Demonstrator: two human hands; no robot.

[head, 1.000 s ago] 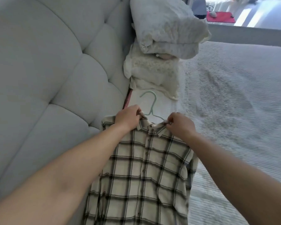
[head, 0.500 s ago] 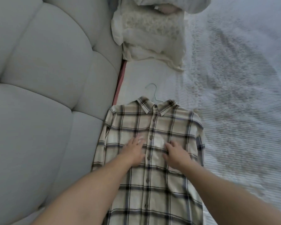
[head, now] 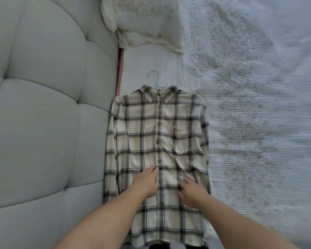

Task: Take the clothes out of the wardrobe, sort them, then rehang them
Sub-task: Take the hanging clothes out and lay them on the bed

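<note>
A cream plaid shirt is laid flat, buttoned front up, at the centre of the frame on a bed covered by a white ribbed spread. The shirt is mounted on a pale green hanger, of which only the hook is seen, above the collar. The left hand is placed flat on the lower front of the shirt, left of the button line, fingers extended and nothing grasped. The right hand is likewise pressed flat, right of the button line, fingers spread. A grey padded headboard is observed along the left of the frame. Cream pillows are noted at upper centre.
</note>
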